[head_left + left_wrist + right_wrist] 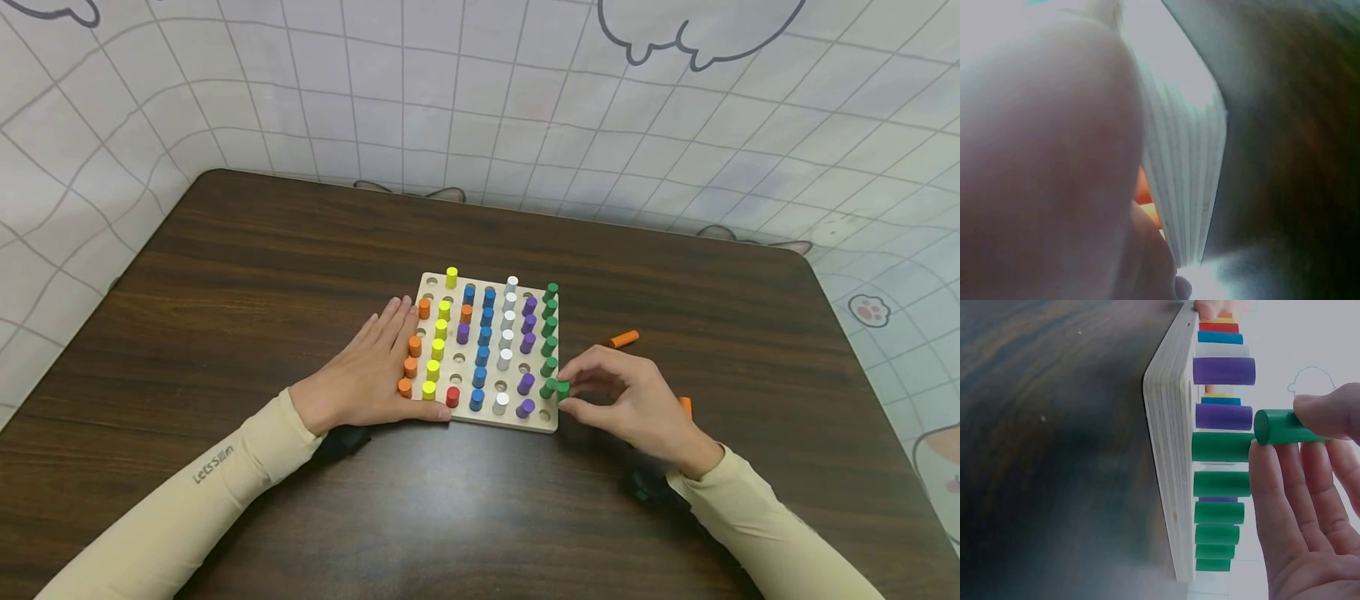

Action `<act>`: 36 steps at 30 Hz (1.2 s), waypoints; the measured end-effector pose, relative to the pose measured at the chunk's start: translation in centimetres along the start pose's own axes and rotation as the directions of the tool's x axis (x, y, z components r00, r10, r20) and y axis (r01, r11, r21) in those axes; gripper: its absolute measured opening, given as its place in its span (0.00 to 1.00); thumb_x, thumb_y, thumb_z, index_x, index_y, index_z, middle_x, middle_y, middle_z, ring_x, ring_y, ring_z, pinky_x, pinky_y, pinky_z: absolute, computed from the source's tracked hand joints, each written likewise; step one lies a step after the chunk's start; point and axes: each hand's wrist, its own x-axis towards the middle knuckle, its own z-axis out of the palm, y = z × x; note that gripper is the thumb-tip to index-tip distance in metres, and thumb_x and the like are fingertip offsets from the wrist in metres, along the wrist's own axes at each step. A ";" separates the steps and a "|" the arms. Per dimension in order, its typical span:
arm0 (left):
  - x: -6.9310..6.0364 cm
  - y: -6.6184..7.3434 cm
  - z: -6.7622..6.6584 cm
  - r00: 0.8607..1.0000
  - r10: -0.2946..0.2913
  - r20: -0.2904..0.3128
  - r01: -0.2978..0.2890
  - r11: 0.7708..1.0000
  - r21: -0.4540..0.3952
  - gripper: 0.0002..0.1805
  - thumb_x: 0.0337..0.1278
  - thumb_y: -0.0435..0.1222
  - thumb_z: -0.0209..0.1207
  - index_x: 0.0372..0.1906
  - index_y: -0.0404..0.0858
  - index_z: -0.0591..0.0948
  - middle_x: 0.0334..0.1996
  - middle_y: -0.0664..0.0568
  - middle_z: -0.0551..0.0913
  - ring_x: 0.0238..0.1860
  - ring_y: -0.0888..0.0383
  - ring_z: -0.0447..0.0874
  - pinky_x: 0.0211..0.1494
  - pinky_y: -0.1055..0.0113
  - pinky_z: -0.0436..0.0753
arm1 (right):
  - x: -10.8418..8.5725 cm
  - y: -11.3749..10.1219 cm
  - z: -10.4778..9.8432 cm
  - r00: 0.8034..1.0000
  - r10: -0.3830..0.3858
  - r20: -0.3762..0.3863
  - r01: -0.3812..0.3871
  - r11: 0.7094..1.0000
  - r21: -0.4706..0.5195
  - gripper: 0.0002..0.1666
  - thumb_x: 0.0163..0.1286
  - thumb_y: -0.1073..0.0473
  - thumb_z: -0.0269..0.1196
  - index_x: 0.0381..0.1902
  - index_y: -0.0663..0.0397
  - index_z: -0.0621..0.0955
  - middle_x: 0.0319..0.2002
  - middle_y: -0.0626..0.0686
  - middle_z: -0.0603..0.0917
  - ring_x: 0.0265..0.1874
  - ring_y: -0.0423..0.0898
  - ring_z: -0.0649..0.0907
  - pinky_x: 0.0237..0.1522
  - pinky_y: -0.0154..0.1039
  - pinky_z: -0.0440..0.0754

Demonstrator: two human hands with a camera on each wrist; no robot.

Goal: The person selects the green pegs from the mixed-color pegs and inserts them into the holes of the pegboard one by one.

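A pale wooden pegboard point(534, 423) lies on the table, with columns of orange, yellow, blue, white, purple and green pegs. My left hand point(367, 371) rests against its left side, fingers straight, the thumb along the near edge by a red peg point(452, 397). Between thumb and fingertips, my right hand point(626, 396) pinches a loose green peg point(1275, 427). That peg is held sideways, just off the board beside the nearest standing green peg point(1221, 447). An uncovered hole point(544, 415) shows at the near right corner. In the left wrist view, the hand hides most of the board.
Two orange pegs lie right of the board: one loose peg point(624, 339) beyond my right hand, another peg point(686, 407) partly hidden behind it. The dark wooden table point(300, 242) ends at a white grid-patterned cloth point(420, 92). Several board holes are unfilled.
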 end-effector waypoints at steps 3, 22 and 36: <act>0.0 0.0 0.0 1.000 -0.001 0.001 0.001 1.000 0.001 0.76 0.45 0.77 0.60 0.84 0.36 0.37 0.86 0.44 0.32 0.87 0.42 0.31 0.88 0.42 0.43 | -0.1 0.1 0.0 1.000 -0.002 0.015 0.002 1.000 0.011 0.18 0.60 0.70 0.75 0.47 0.50 0.85 0.42 0.51 0.87 0.40 0.39 0.89 0.49 0.36 0.90; -0.1 0.1 -0.3 1.000 0.000 0.006 0.000 1.000 -0.004 0.77 0.45 0.77 0.61 0.84 0.36 0.36 0.86 0.43 0.32 0.87 0.42 0.31 0.88 0.42 0.43 | -0.1 0.2 0.3 0.996 0.053 0.075 -0.057 0.997 0.057 0.18 0.59 0.69 0.76 0.44 0.50 0.84 0.43 0.53 0.88 0.40 0.40 0.91 0.48 0.35 0.91; -0.1 0.0 -0.1 1.000 -0.002 0.003 0.002 1.000 -0.012 0.76 0.45 0.76 0.62 0.84 0.36 0.37 0.86 0.43 0.32 0.87 0.42 0.31 0.88 0.42 0.43 | -0.2 0.7 0.9 0.993 0.082 0.082 -0.085 0.996 0.030 0.17 0.59 0.67 0.77 0.43 0.47 0.85 0.43 0.51 0.89 0.41 0.39 0.91 0.48 0.34 0.90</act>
